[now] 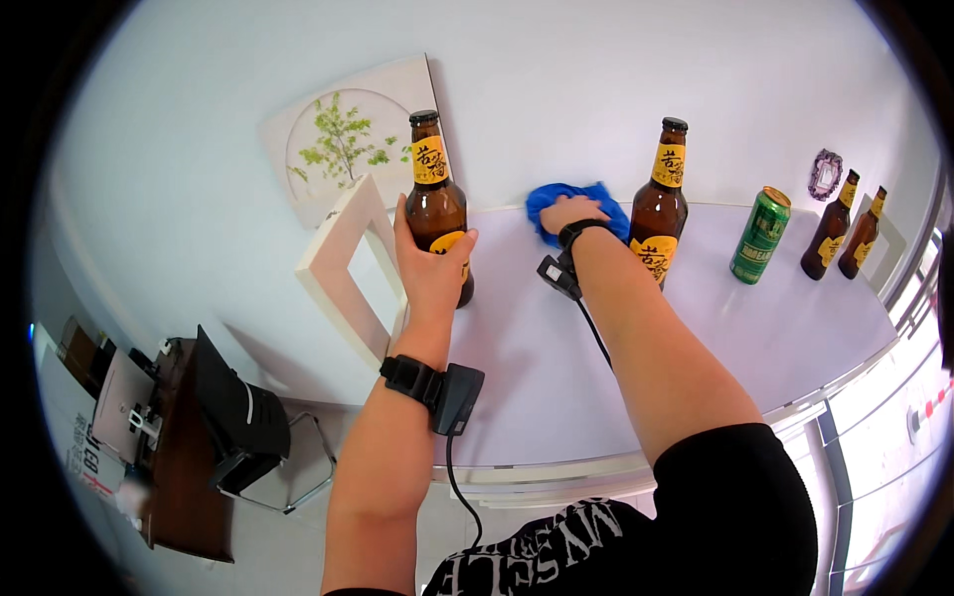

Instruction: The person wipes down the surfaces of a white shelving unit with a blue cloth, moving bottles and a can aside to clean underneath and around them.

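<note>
My left hand [430, 260] grips a brown bottle [433, 207] with a yellow label, upright at the left of the pale lilac table [517, 397]. My right hand [576, 214] is on a blue cloth [552, 204] at the table's back edge, fingers bent over it; whether they pinch it I cannot tell exactly. Just right of that hand stands a second brown bottle [658, 204]. A green can [760, 236] stands farther right, with two smaller-looking brown bottles [830, 233] [863, 238] beyond it. Both my wrists carry black devices with cables.
A white frame [323, 248] leans at the table's left end, below a tree picture [338, 139] against the wall. At lower left are a wooden desk [179, 467], a monitor and a black chair [243, 427]. A small ornate frame [825, 174] is at the back right.
</note>
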{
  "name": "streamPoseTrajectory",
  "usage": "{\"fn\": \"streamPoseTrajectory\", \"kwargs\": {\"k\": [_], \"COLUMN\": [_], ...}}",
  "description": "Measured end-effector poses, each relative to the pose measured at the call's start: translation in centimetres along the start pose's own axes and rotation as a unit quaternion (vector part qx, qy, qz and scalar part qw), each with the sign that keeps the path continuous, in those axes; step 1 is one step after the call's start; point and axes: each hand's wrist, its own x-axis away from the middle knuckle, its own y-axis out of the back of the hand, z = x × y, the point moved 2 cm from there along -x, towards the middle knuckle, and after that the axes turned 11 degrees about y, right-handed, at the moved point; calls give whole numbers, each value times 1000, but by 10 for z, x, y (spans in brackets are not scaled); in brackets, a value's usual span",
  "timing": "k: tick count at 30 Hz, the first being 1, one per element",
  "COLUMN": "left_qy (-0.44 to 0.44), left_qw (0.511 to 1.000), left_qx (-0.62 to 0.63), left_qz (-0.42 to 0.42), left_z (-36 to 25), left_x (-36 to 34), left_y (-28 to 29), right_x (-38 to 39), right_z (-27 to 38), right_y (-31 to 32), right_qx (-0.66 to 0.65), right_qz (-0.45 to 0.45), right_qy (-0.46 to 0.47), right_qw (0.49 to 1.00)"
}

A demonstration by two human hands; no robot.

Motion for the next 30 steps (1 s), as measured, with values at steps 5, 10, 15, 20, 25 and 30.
{"fn": "streamPoseTrajectory", "kwargs": {"k": [5,10,15,20,25,30], "left_qy": [-3,-48,-50,-14,-10,37], "left_qw": [1000,998,997,1000,995,988], "left_qx": [2,-25,-21,6,21,35], "left_qz": [-14,-44,-46,27,96,146], "left_z": [2,1,7,0,8,2], "left_x": [-3,-6,-5,7,14,23], "left_y": [1,-9,1,-7,-27,-31], "right_x": [1,74,172,269,312,332], "right_z": [-11,11,34,-18,-91,-147], "right_y": [-7,10,-18,-3,19,44], "right_qx": [8,17,85,128,80,64], "right_qz": [6,84,97,67,64,72], "right_qy": [-52,179,358,523,551,485], "right_qw": [999,980,925,840,828,869]}}
